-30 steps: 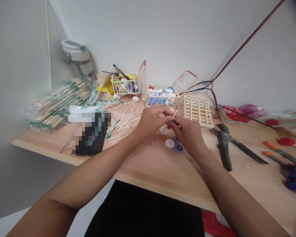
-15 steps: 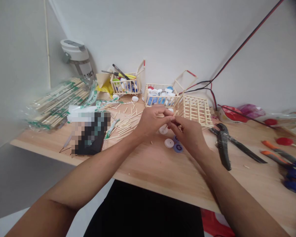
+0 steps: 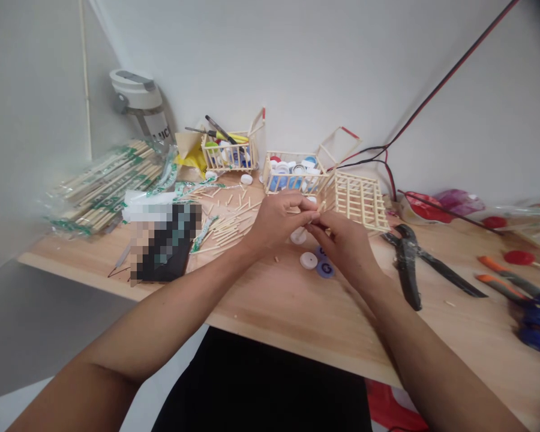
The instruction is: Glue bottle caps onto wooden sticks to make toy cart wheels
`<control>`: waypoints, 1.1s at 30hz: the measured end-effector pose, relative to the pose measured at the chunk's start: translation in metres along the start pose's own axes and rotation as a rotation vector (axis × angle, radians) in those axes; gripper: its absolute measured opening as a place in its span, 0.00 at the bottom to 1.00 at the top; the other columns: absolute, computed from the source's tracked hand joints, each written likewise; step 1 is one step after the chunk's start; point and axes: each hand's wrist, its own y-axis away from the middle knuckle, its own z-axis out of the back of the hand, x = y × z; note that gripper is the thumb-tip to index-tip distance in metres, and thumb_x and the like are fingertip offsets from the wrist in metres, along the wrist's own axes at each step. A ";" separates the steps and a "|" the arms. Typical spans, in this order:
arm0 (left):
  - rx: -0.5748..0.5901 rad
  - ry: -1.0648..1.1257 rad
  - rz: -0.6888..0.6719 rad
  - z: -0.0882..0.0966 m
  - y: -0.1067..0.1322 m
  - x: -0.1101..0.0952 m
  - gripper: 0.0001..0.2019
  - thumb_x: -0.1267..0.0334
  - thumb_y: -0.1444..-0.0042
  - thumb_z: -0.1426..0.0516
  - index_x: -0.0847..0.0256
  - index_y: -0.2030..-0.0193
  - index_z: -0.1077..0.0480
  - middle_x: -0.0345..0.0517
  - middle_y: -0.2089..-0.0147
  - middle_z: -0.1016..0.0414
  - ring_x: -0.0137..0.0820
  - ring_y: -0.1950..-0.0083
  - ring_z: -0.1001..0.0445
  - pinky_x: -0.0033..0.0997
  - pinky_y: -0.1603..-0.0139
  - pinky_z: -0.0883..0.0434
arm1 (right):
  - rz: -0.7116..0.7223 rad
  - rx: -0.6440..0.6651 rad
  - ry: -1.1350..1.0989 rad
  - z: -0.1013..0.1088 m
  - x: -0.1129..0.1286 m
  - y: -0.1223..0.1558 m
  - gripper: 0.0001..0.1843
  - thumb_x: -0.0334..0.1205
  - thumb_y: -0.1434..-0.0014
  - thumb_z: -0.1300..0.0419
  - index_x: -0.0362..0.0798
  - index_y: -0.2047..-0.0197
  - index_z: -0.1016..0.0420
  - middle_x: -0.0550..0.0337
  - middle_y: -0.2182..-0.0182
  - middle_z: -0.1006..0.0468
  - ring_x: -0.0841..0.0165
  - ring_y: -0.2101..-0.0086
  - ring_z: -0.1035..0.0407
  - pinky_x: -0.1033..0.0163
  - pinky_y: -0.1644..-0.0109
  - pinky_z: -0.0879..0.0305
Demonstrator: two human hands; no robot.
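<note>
My left hand (image 3: pixel 279 219) and my right hand (image 3: pixel 346 243) meet over the table, thumbs and fingers pinched tip to tip. Whatever sits between the fingertips is too small and too covered to make out. Just below them, partly hidden, lies a translucent white bottle cap (image 3: pixel 298 236). Closer to me are a white cap (image 3: pixel 308 260) with a small hole in its middle and a blue cap (image 3: pixel 326 269) with dark marking. Behind the right hand a lattice cart made of thin sticks (image 3: pixel 360 201) leans on its side.
Two stick carts hold bottle caps: one cart (image 3: pixel 292 189) in the middle, another cart (image 3: pixel 229 165) with pens farther left. Cut stick pieces (image 3: pixel 227 231) lie scattered left. Packaged chopsticks (image 3: pixel 112 186), a black pouch (image 3: pixel 162 258), a tumbler (image 3: pixel 139 102), black-handled cutters (image 3: pixel 407 264) and orange-handled pliers (image 3: pixel 504 285) surround the area.
</note>
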 end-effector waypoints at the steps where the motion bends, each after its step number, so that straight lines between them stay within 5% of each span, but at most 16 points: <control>1: -0.002 0.001 0.000 0.000 0.000 0.000 0.03 0.66 0.47 0.38 0.63 0.70 0.24 0.43 0.68 0.24 0.28 0.63 0.27 0.30 0.57 0.32 | -0.003 0.000 0.000 0.000 0.000 0.000 0.08 0.37 0.38 0.43 0.49 0.70 0.29 0.61 0.75 0.26 0.70 0.73 0.34 0.65 0.71 0.45; 33: -0.008 -0.020 -0.021 0.000 0.000 0.000 0.04 0.65 0.46 0.38 0.62 0.70 0.24 0.42 0.69 0.23 0.28 0.63 0.27 0.31 0.56 0.32 | -0.035 0.001 -0.028 -0.002 0.001 -0.001 0.10 0.40 0.38 0.45 0.49 0.71 0.28 0.60 0.75 0.25 0.68 0.73 0.33 0.64 0.70 0.43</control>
